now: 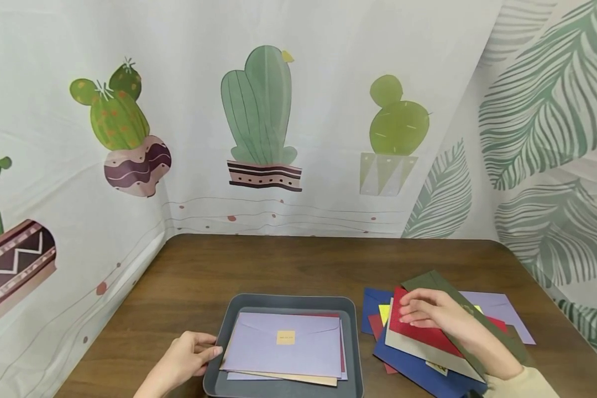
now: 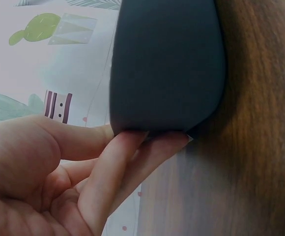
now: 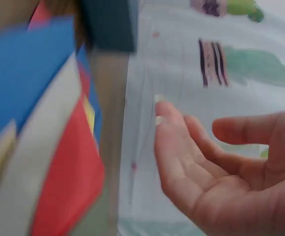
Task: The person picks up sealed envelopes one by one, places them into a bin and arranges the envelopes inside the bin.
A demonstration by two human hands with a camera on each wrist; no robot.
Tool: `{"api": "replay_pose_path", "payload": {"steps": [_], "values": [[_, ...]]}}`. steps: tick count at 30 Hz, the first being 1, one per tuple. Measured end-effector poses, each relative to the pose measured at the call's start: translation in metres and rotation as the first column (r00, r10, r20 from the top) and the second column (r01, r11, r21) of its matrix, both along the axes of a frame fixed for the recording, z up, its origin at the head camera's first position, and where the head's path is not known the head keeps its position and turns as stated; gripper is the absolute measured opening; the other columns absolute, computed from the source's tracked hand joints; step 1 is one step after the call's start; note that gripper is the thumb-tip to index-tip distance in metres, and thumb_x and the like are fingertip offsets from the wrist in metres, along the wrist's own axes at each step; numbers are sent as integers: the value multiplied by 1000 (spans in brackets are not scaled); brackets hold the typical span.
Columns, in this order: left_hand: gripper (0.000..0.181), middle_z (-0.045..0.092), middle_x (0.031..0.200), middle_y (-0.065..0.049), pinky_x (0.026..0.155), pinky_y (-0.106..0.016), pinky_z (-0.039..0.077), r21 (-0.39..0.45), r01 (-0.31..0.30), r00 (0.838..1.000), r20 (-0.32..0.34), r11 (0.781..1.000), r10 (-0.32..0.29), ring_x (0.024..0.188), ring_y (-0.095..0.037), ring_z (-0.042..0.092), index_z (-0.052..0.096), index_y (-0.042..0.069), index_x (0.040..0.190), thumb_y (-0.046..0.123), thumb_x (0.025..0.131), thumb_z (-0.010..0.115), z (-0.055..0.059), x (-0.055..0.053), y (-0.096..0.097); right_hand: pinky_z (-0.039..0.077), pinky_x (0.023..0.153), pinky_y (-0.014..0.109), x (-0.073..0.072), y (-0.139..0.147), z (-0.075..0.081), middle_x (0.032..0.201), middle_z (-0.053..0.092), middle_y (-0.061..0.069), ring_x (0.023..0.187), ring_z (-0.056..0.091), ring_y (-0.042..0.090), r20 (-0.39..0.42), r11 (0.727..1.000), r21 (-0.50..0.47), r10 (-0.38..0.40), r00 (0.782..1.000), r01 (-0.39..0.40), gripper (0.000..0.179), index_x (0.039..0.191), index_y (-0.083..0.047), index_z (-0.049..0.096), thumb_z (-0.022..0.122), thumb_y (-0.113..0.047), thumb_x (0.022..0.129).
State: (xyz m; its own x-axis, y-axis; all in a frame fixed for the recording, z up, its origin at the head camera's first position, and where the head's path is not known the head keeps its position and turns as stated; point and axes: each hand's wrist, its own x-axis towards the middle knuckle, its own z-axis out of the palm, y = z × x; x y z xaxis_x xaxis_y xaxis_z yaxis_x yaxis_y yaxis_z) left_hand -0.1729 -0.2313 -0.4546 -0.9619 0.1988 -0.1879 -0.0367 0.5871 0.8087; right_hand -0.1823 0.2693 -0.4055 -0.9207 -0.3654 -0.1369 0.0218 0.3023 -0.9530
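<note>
At the front of the table, a dark grey tray [image 1: 293,300] holds a stack of envelopes topped by a lavender envelope [image 1: 308,356] with a yellow square seal. My left hand [image 1: 191,354] holds the tray's left edge; in the left wrist view, fingertips [image 2: 132,140] meet its outer wall. On the right lies a loose pile with a red envelope [image 1: 423,336], a dark green envelope [image 1: 425,279] and a blue envelope [image 1: 413,373]. Over this pile hovers my right hand [image 1: 438,312], its fingers loosely bent and nothing in them; the right wrist view shows it apart from the envelopes.
Another lavender envelope [image 1: 502,309] sticks out on the pile's right side. Brown wooden table [image 1: 298,265] surface stretches behind the tray. A white curtain [image 1: 328,66] printed with cacti and leaves hangs along the back and sides.
</note>
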Motion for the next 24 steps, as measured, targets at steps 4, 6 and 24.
{"api": "replay_pose_path", "payload": {"steps": [4, 6, 24], "values": [[42, 69, 101, -30, 65, -34, 62, 2, 7, 1000, 6, 1000, -7, 89, -35, 71, 57, -21, 115, 12, 91, 67, 0, -1, 0, 61, 79, 35, 2, 22, -1, 101, 66, 22, 89, 70, 30, -52, 983, 184, -19, 998, 28, 39, 118, 19, 49, 53, -14, 100], [43, 69, 102, -30, 65, -34, 62, 7, 8, 1000, 11, 1000, -8, 89, -35, 71, 56, -21, 115, 14, 91, 67, 0, -1, 0, 61, 76, 34, 4, 35, -1, 100, 66, 19, 87, 69, 28, -57, 959, 281, -11, 998, 26, 36, 117, 17, 51, 54, -14, 99], [45, 69, 101, -29, 66, -35, 62, 7, -37, 999, 26, 999, 37, 89, -33, 71, 58, -19, 116, 15, 88, 70, 4, 0, 4, 52, 66, 37, 18, 105, -15, 97, 66, 16, 82, 64, 25, -156, 680, 711, -93, 983, 178, 34, 101, 5, 62, 70, -25, 87]]}}
